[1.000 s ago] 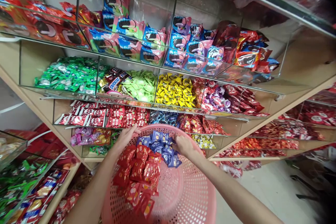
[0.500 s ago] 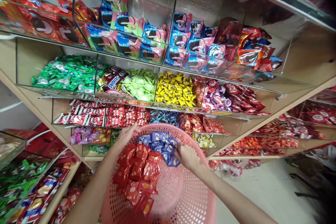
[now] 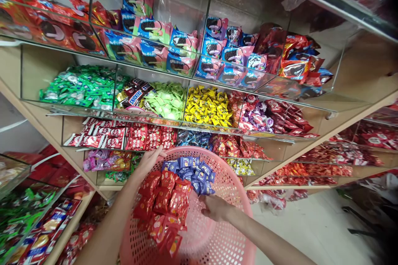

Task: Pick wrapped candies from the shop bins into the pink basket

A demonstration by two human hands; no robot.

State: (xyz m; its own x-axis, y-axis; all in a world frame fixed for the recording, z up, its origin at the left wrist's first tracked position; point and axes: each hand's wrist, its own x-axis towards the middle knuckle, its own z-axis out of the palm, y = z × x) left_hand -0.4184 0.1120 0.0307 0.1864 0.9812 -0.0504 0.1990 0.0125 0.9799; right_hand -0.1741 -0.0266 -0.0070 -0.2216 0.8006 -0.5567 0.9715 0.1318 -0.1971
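Beyond the left hand [image 3: 151,160] and right hand [image 3: 216,208] rose glass-fronted candy shelves [image 3: 40,118], the pink basket [image 3: 234,238] blocking part of the lowest. The left lay along its rim, grip unclear; the right, inside, had bent fingers, any hold impossible to tell. Left of it lay red packets [image 3: 163,203]; just beyond, purple packets [image 3: 197,176].

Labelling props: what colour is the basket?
The basket is pink, with perforated walls; it shows best in the head view.
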